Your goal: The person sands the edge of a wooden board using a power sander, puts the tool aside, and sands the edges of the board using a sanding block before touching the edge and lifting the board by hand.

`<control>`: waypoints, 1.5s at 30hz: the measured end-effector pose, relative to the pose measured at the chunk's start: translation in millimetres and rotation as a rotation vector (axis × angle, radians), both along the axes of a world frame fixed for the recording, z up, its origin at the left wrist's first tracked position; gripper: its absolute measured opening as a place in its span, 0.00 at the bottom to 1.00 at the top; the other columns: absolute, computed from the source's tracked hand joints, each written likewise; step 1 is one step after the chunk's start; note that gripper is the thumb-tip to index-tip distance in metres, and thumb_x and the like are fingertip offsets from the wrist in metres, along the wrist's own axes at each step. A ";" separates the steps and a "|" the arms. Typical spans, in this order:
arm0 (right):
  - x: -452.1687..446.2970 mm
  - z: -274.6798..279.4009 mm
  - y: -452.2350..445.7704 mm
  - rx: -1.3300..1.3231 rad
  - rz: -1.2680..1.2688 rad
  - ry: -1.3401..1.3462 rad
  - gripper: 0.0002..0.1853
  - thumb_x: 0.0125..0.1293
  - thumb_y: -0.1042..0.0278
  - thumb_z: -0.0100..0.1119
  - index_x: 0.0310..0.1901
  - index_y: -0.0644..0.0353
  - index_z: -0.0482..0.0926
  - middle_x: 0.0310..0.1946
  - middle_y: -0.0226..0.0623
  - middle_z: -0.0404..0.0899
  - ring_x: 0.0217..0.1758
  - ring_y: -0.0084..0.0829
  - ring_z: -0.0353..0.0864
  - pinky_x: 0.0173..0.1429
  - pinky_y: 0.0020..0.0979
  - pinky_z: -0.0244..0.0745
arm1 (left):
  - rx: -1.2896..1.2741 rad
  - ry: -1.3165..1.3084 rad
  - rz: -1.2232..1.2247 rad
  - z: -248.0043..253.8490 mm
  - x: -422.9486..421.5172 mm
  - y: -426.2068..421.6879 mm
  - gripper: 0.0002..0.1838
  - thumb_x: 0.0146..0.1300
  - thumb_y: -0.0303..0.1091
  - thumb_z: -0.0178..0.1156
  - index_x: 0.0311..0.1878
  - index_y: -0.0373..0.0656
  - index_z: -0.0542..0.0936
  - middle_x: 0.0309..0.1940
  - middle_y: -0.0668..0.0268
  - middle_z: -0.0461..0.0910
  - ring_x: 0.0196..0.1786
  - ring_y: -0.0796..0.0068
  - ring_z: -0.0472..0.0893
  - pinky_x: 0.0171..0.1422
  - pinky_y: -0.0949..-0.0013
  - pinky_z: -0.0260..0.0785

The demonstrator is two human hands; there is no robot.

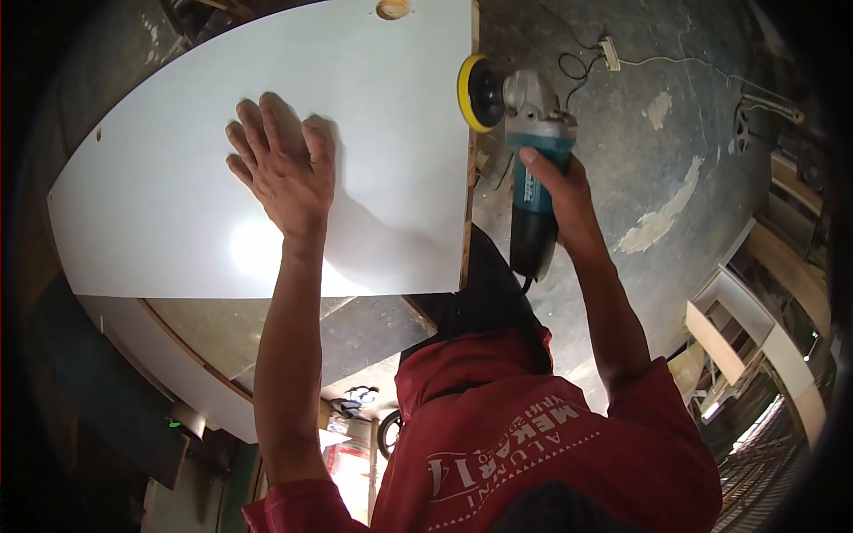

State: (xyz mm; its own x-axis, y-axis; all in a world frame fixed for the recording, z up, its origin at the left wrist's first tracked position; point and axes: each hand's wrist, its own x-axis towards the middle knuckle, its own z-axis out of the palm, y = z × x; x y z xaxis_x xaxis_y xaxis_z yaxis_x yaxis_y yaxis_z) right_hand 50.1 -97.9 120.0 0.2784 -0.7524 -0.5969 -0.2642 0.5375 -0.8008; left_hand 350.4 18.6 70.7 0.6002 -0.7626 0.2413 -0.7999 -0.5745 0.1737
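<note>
Red shirt (622, 444) nearest cam. L hand (291, 182) open, flat on white panel (391, 107), holding nothing; disc (481, 93) by panel's edge (471, 191), contact unclear; R hand (574, 195) closed round grinder (533, 194). Tilt/slip could gouge edge; cord (528, 284) could snag.

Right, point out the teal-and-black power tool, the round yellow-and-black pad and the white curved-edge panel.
Power tool (530, 197): head view, on its teal body.
Pad (463, 94): head view, on its yellow rim.
Panel (160, 186): head view, on its bare white face.
</note>
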 end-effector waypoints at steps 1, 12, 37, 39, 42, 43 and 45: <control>5.9 2.9 -9.4 -0.008 -0.005 -0.003 0.27 0.65 0.49 0.70 0.53 0.65 0.77 0.34 0.39 0.82 0.34 0.28 0.85 0.40 0.30 0.81 | -0.010 0.001 -0.001 0.0 -0.8 -0.5 0.36 0.75 0.58 0.48 0.78 0.45 0.67 0.79 0.49 0.61 0.80 0.38 0.57 0.81 0.35 0.46; -9.5 -6.8 3.8 0.021 -0.001 0.008 0.29 0.65 0.48 0.70 0.55 0.67 0.76 0.34 0.40 0.82 0.35 0.29 0.86 0.41 0.30 0.82 | -0.048 -0.062 -0.022 -3.5 1.7 1.0 0.35 0.73 0.55 0.50 0.76 0.45 0.68 0.77 0.49 0.64 0.78 0.38 0.60 0.77 0.35 0.51; -37.7 7.9 86.8 0.090 -0.005 0.023 0.21 0.67 0.56 0.67 0.50 0.66 0.78 0.30 0.38 0.83 0.31 0.29 0.85 0.39 0.31 0.81 | -0.077 -0.083 -0.025 -0.7 0.4 1.2 0.33 0.74 0.55 0.50 0.75 0.46 0.69 0.75 0.53 0.67 0.76 0.44 0.63 0.76 0.39 0.54; -29.8 -0.6 59.9 0.055 0.011 0.028 0.22 0.67 0.55 0.67 0.51 0.66 0.78 0.31 0.38 0.83 0.32 0.29 0.85 0.39 0.32 0.81 | -0.066 -0.080 -0.021 -1.4 1.0 0.6 0.34 0.75 0.56 0.49 0.77 0.47 0.68 0.77 0.52 0.64 0.79 0.40 0.61 0.79 0.35 0.50; -11.5 1.1 22.4 0.075 -0.037 -0.007 0.23 0.67 0.54 0.68 0.53 0.64 0.76 0.33 0.38 0.82 0.33 0.30 0.86 0.39 0.32 0.82 | -0.024 -0.024 0.015 0.1 0.2 0.3 0.35 0.75 0.58 0.48 0.78 0.48 0.66 0.79 0.51 0.61 0.81 0.40 0.57 0.81 0.33 0.46; -7.2 -0.1 11.4 0.078 -0.028 -0.003 0.23 0.67 0.54 0.68 0.53 0.64 0.76 0.33 0.38 0.82 0.33 0.30 0.86 0.39 0.32 0.82 | -0.004 -0.002 0.026 1.4 -0.1 -0.5 0.36 0.75 0.58 0.48 0.79 0.48 0.66 0.80 0.52 0.60 0.82 0.40 0.55 0.81 0.32 0.45; 1.1 -1.4 -8.8 0.076 -0.061 -0.022 0.24 0.67 0.52 0.68 0.53 0.63 0.76 0.32 0.38 0.82 0.33 0.30 0.86 0.39 0.32 0.82 | 0.012 0.017 0.045 2.4 -0.8 -1.6 0.36 0.75 0.59 0.48 0.79 0.49 0.65 0.80 0.52 0.59 0.83 0.41 0.54 0.82 0.32 0.44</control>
